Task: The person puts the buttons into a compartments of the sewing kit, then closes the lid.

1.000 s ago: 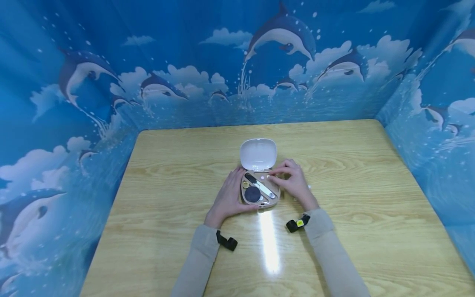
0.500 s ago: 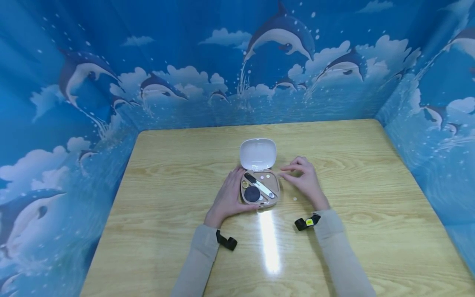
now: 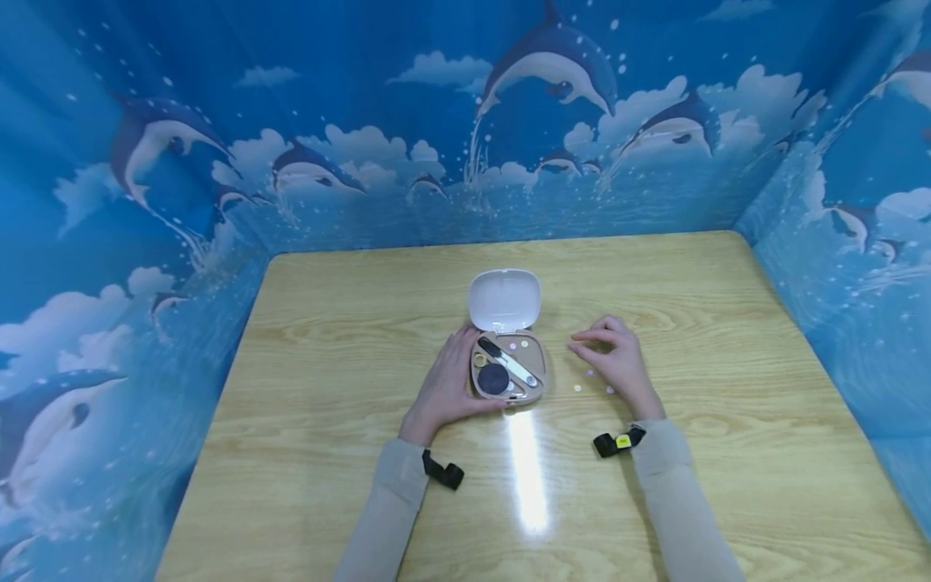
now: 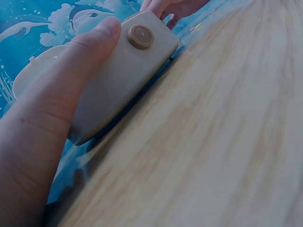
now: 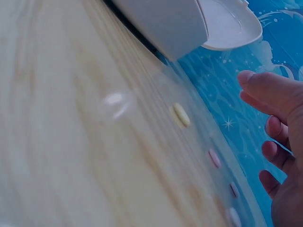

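Note:
A small beige case [image 3: 536, 349] sits on the table with its white lid [image 3: 504, 299] raised. My left hand [image 3: 445, 392] grips it, fingers along its left side and thumb across the front, close by a round button-shaped catch [image 4: 141, 37]. Inside lie a black-and-white slim tool [image 3: 518, 370], a dark round disc [image 3: 493, 378], a gold ring-like piece [image 3: 480, 360] and two tiny pale discs [image 3: 524, 344] in the upper right compartment. Right of the case hovers my right hand [image 3: 618, 364], fingers loosely bent, nothing visible between thumb and forefinger [image 5: 265, 87].
Several tiny discs lie on the wooden table [image 3: 327, 404] near my right hand, among them a yellowish one [image 5: 181, 115] and a pink one [image 5: 214, 158]. A blue dolphin-print curtain [image 3: 407, 121] encloses the back and sides.
My right hand has moved right from the case's upper right compartment to above the loose discs, uncovering several of them. My left hand keeps its hold on the case.

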A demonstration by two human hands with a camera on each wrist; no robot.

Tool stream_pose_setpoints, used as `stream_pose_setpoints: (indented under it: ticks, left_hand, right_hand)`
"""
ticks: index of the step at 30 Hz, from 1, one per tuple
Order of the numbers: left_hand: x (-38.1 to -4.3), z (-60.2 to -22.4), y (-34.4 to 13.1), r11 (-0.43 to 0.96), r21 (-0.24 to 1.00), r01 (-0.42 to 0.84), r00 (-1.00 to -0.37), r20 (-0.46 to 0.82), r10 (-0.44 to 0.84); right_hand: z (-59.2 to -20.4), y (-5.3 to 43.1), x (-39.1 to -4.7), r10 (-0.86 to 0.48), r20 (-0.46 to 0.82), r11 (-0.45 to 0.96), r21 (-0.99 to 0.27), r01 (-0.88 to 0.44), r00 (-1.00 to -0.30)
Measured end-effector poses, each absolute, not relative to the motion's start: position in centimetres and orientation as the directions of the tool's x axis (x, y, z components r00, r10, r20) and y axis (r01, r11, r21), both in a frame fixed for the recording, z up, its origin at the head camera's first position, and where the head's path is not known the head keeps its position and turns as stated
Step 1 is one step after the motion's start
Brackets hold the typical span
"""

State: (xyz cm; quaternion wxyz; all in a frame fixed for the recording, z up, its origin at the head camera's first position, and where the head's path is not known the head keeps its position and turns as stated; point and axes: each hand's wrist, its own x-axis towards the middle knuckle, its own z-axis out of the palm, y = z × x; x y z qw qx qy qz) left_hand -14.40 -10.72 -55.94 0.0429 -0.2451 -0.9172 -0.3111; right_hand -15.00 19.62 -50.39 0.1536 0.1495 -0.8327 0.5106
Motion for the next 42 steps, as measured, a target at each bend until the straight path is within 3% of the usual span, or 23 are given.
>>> stream_pose_setpoints:
  ticks: [18,26,42]
  left_hand:
    - [-14.4,-55.9,-10.8,0.681,0.552,0.48,-0.874,0.237,0.424]
    - [-14.5,-56.0,-10.8,0.677,0.548,0.491,-0.869,0.25,0.427]
    - [-14.4,-55.9,-10.8,0.68,0.553,0.481,-0.873,0.238,0.425]
  right_hand:
    - [-51.3,23.0,-13.6,0.01,0.357,0.451,-0.836,-0.314,-0.934]
    - [-54.4,25.2,-14.1,0.044,0.312,0.464,-0.847,-0.257,-0.949]
    - [-56.2,26.0,-14.5,-0.009,0.345,0.537,-0.79,-0.296,-0.938]
